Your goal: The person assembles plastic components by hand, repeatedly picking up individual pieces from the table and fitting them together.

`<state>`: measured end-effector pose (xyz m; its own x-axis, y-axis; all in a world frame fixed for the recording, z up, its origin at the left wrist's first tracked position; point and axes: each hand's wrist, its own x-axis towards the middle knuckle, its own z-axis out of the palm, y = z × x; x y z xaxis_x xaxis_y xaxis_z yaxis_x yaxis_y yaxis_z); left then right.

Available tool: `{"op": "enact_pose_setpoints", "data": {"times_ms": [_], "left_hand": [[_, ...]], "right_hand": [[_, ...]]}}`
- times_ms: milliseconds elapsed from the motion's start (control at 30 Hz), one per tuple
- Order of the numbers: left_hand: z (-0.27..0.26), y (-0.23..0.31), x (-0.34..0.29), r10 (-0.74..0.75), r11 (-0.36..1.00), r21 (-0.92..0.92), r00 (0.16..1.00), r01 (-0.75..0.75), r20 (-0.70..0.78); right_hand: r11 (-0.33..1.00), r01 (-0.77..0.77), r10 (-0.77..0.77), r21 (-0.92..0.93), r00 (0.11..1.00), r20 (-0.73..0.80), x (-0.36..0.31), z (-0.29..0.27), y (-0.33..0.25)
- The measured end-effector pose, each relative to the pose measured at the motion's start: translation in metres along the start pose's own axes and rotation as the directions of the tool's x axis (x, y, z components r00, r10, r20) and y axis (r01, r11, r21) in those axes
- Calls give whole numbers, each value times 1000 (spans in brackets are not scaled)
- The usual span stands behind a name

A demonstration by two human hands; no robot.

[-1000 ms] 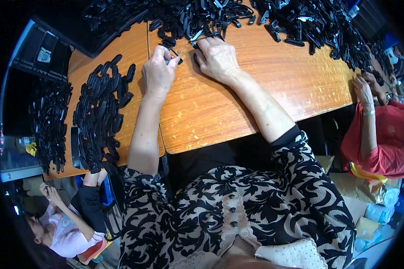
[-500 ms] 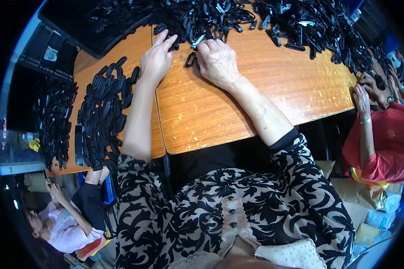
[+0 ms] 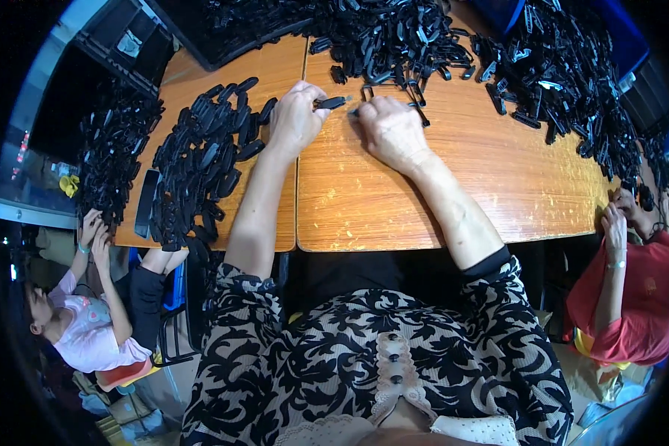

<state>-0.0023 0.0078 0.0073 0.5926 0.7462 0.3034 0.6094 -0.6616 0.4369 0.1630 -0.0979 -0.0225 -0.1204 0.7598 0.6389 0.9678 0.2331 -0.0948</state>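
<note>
The left hand (image 3: 296, 119) pinches a black clip (image 3: 330, 102), fingers clamped, beside the loose heap (image 3: 394, 37) for easy reach. The right hand (image 3: 391, 132) is curled; its grip cannot be told. Sorted clips (image 3: 201, 160) lie left.

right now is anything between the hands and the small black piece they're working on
Nothing visible does. The left hand already pinches the small black piece at its fingertips, and the right hand sits just beside it on the bare wooden table. The heap of black parts lies behind, not between.

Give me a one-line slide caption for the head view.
Left hand holds a small black part beside right hand on a wooden table heaped with black parts.
</note>
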Motion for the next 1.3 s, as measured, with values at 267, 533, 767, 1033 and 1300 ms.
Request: {"op": "enact_pose_setpoints", "data": {"times_ms": [267,533,767,1033,1300], "left_hand": [[4,-3,-9,156,958,-223,980,-180,-121],[-7,8,-14,-31,728,-679,994,96,107],[5,5,-13,178,910,-373,983,-180,-40],[8,-2,-10,211,855,-487,978,-180,7],[10,0,-13,150,821,-566,985,-75,88]], "right_hand": [[875,-337,353,349,935,18,3,-1,-5],[600,-521,442,607,849,291,5,-3,-6],[187,-639,389,746,746,541,8,-18,2],[132,-712,312,689,690,653,11,-23,5],[137,-734,304,665,670,677,14,-22,4]]}}
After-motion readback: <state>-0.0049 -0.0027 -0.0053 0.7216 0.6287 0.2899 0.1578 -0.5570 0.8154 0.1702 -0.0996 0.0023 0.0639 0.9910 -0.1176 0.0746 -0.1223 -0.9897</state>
